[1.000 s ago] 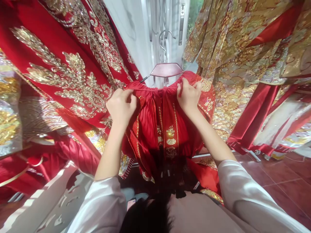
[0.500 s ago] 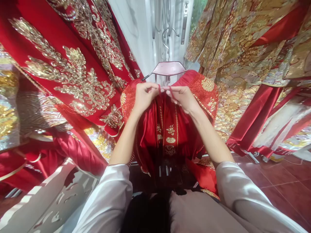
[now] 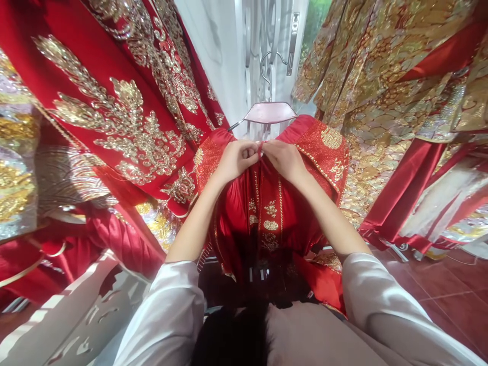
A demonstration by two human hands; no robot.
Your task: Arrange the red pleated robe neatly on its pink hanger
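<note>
A red jacket with gold embroidery [image 3: 272, 203] hangs from a hanger [image 3: 270, 113] with a pale pink top and a metal hook. At the neckline, my left hand [image 3: 236, 160] is closed, thumb and fingers pinching a thin red tie cord [image 3: 261, 149]. My right hand [image 3: 285, 161] meets it there, its fingers bent down over the same cord and largely hidden behind the back of the hand. Both hands are nearly touching, above the jacket's front opening. Below them the two embroidered front edges run down side by side.
A red gown with gold sequin work [image 3: 125, 117] hangs close on the left, and gold patterned garments [image 3: 373, 101] crowd the right. Behind the hanger is a white door with a metal lock plate [image 3: 293, 43]. A white cut-out panel [image 3: 87, 315] stands at lower left.
My hands have drawn closer together at the neckline, and the right fingers have curled from stretched out to bent down. The view has shifted slightly.
</note>
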